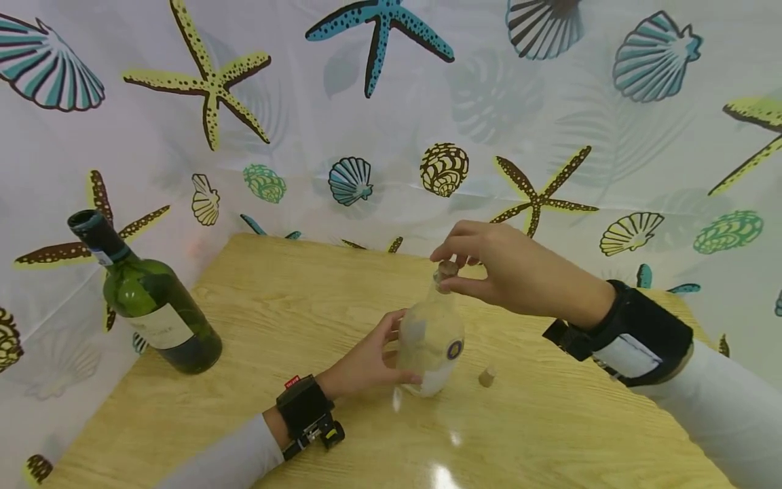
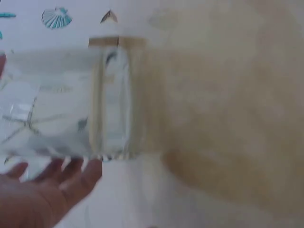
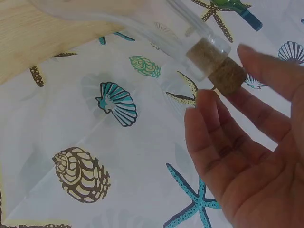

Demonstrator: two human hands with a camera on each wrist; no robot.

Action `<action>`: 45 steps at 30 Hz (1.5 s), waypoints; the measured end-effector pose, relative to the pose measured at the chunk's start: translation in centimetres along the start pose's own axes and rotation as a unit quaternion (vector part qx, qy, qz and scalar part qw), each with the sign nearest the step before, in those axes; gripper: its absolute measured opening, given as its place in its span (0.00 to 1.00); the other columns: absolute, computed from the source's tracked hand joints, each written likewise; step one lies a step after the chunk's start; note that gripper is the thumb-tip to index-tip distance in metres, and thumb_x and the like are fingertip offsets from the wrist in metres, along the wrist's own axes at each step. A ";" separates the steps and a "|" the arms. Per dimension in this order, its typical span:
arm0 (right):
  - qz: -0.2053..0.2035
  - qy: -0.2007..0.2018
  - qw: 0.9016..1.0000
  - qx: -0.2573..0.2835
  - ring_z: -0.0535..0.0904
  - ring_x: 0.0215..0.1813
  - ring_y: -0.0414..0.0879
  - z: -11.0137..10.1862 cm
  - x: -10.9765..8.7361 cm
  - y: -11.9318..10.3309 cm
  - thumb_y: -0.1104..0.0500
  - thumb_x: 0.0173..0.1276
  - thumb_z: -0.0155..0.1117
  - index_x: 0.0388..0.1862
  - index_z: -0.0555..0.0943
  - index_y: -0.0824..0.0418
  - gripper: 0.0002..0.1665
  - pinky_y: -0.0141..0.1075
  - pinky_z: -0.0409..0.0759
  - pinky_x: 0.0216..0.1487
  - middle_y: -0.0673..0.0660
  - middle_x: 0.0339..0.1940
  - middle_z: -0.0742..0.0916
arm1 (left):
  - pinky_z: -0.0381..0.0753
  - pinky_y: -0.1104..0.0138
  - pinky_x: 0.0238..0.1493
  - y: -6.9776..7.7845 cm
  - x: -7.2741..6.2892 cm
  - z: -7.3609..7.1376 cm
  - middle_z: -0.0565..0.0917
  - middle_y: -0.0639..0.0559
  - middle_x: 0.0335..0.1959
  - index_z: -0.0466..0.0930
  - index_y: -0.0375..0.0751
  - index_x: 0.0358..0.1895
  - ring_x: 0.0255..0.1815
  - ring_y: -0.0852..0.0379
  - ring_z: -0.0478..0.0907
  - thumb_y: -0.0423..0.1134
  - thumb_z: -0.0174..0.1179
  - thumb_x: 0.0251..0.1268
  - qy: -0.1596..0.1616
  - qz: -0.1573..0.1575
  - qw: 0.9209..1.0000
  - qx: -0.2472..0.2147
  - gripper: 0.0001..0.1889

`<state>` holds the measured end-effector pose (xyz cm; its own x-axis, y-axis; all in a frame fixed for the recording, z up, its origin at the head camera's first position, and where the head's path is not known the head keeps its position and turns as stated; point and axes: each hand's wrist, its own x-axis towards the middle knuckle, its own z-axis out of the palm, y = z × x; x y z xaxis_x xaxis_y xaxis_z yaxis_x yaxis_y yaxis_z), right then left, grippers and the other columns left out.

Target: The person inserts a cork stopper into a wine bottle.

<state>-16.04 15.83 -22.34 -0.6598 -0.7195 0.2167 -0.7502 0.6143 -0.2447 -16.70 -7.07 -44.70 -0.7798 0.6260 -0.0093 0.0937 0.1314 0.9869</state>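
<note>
A clear glass bottle (image 1: 421, 333) with a small round dark emblem stands on the wooden table, slightly tilted. Around its lower body curl the thumb and fingers of my left hand (image 1: 369, 360). The left wrist view shows the bottle's base (image 2: 114, 99) beside the fingers, blurred. My right hand (image 1: 507, 272) pinches a cork (image 3: 228, 76) between thumb and index finger at the bottle's mouth. Part of the cork sits inside the neck (image 3: 190, 42), and part sticks out. The other fingers of that hand are loosely bent below the cork.
A second small cork (image 1: 487, 376) lies on the table (image 1: 550, 421) to the right of the clear bottle. A green wine bottle (image 1: 161, 309) with a pale label stands at the left. Behind the table hangs a white cloth (image 1: 391, 122) printed with shells and starfish.
</note>
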 end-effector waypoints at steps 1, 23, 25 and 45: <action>-0.006 -0.010 1.000 -0.002 0.81 0.41 0.42 -0.1 0.0 0.1 0.58 0.66 0.72 0.51 0.85 0.58 0.15 0.38 0.82 0.42 0.49 0.41 0.83 | 0.65 0.48 0.73 0.0 0.2 -0.4 0.60 0.52 0.76 0.49 0.59 0.79 0.77 0.47 0.58 0.43 0.75 0.57 -0.020 0.007 1.000 0.000 0.51; -0.004 -0.015 0.999 0.043 0.74 0.24 0.32 0.3 0.4 0.7 0.60 0.69 0.69 0.37 0.82 0.58 0.03 0.31 0.75 0.26 0.44 0.25 0.84 | 0.64 0.46 0.72 -0.1 0.9 0.9 0.67 0.53 0.70 0.56 0.56 0.75 0.71 0.50 0.65 0.43 0.74 0.60 0.007 0.023 0.999 -0.025 0.44; 0.014 -0.010 0.999 0.044 0.76 0.25 0.32 0.4 0.3 0.5 0.61 0.69 0.69 0.37 0.82 0.59 0.04 0.31 0.76 0.26 0.45 0.26 0.85 | 0.63 0.45 0.72 0.1 0.5 1.7 0.67 0.53 0.70 0.54 0.56 0.76 0.71 0.50 0.66 0.46 0.74 0.59 0.039 0.019 0.999 -0.016 0.46; -0.026 -0.084 0.995 0.053 0.76 0.28 0.33 -1.1 0.1 1.0 0.59 0.72 0.66 0.47 0.82 0.54 0.07 0.32 0.78 0.28 0.43 0.31 0.83 | 0.65 0.56 0.74 -0.4 3.1 -2.5 0.66 0.50 0.75 0.61 0.48 0.73 0.76 0.52 0.61 0.37 0.72 0.61 -0.142 0.004 0.990 -0.010 0.39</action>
<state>-16.92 16.69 -21.51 -0.5969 -0.7991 0.0722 -0.7684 0.5434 -0.3381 -20.69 -7.14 -44.71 -0.5737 0.8178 -0.0445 0.0845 0.1132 0.9900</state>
